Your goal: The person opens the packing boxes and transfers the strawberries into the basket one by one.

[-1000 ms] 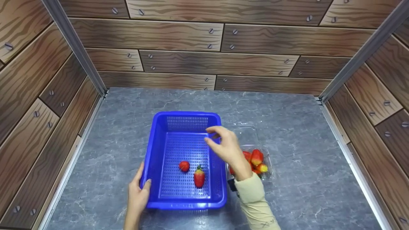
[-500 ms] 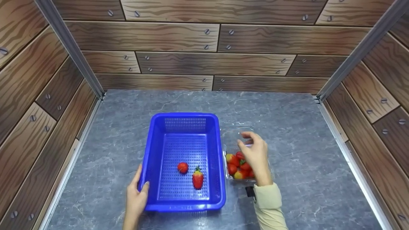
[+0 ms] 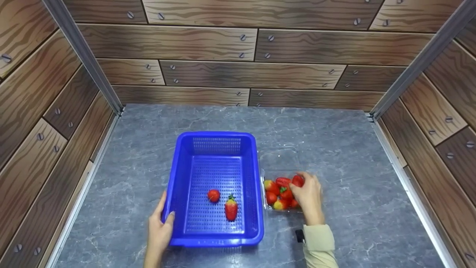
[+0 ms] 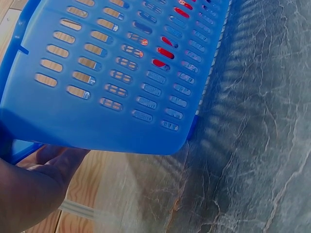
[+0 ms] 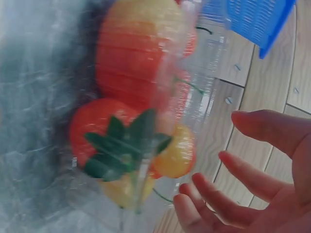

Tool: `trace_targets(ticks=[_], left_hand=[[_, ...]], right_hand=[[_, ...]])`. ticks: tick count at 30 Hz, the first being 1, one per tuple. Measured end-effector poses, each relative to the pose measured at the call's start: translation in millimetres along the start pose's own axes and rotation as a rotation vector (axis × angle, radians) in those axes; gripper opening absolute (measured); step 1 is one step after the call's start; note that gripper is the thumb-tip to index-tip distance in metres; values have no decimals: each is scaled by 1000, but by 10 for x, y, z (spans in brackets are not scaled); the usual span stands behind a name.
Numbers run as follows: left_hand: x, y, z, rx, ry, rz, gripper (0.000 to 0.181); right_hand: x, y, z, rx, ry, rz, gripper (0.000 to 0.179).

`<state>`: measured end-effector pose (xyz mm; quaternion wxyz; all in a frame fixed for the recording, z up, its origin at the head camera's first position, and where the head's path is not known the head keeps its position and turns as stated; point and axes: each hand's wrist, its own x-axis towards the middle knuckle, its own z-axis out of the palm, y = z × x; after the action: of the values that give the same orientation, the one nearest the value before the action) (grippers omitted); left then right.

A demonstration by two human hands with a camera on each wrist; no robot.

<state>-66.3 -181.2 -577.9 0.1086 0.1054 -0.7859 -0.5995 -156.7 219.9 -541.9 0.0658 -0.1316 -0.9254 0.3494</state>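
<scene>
A blue plastic basket [image 3: 215,238] stands left of centre, its left rim gripped by my left hand [image 3: 159,230], thumb over the edge and fingers outside. Inside it lie a small round red fruit [image 3: 213,195] and a longer strawberry [image 3: 231,209]. In the head view my right hand [image 3: 311,195] reaches into a clear plastic box [image 3: 264,201], thumb and fingertips at a red fruit [image 3: 298,181]. The right wrist view shows that hand with spread fingers [image 5: 262,179] beside the box. Several strawberries [image 3: 271,198] fill the box.
The clear lid [image 3: 280,154] of the box lies folded back behind it. Grey marbled tabletop [image 3: 353,167] spreads around both containers, with wood-patterned walls [image 3: 253,44] at the back and sides.
My right hand has moved from over the basket to the right, then down to the fruit in the clear box. My left hand has stayed on the basket rim.
</scene>
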Motion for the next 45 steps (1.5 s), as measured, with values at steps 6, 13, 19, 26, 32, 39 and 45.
trace_targets(ticks=[6,13,19,26,32,39,45], left_hand=[[4,8,-7,3,-1,-11,66],[3,1,-5,0,-2,-8,66],[-6,11,3,-14,1,-12,66],[-12,16,12,-12,8,4,67],[-1,5,6,-4,0,-12,66],[-5,-7,1,-2,1,-23,66],[-7,-1,-4,-5,2,-15,66]], right_hand=[[-26,96,74,-32,-35,15,48],[-24,154,134,-58,-6,40,44],[-29,159,160,-29,29,33,44],[-15,179,187,13,43,25,44],[-7,175,170,39,30,41,46],[-4,132,110,68,30,66,45],[-23,57,60,129,39,73,47]])
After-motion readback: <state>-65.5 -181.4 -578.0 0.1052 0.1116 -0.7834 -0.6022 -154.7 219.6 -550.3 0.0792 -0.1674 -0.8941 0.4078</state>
